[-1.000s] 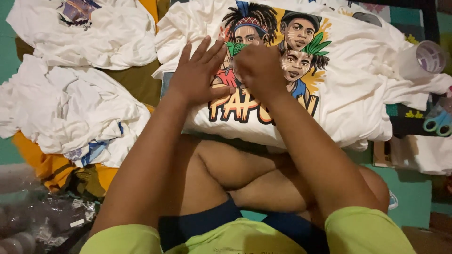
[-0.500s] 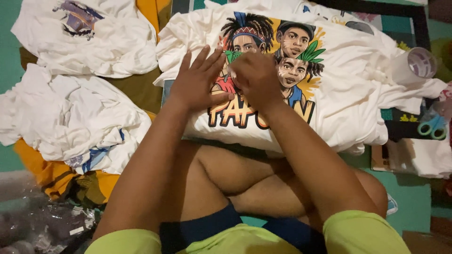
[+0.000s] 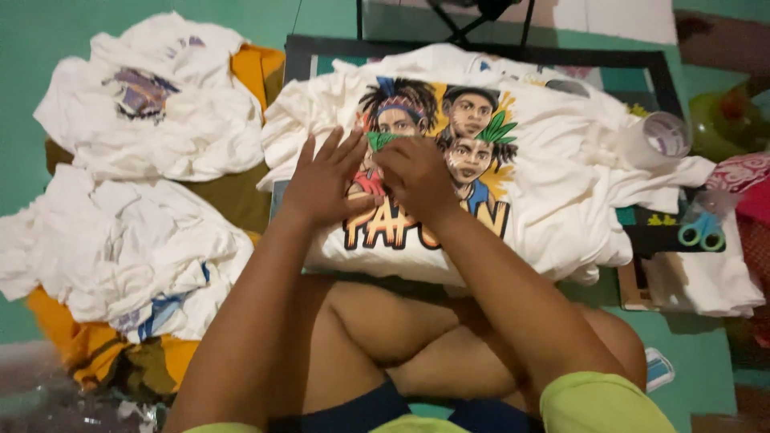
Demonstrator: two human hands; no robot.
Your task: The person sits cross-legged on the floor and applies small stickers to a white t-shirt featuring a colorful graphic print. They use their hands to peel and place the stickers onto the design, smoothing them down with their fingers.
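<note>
A white T-shirt (image 3: 561,184) with a colourful print of cartoon faces and orange lettering lies spread over a flat board in front of my crossed legs. My left hand (image 3: 321,180) rests flat on the print, fingers spread. Beside it my right hand (image 3: 413,176) presses on the print's centre with its fingers curled, pinching at the printed surface; whether a film is gripped is unclear.
Piles of white shirts (image 3: 152,112) (image 3: 120,256) lie on orange cloth to the left on a green floor. A roll of clear tape (image 3: 662,136) and green-handled scissors (image 3: 702,228) sit to the right. A dark frame (image 3: 481,52) borders the board behind.
Both hands stay on the print, shifting only slightly. The camera view has tilted, so the shirt sits lower in the picture.
</note>
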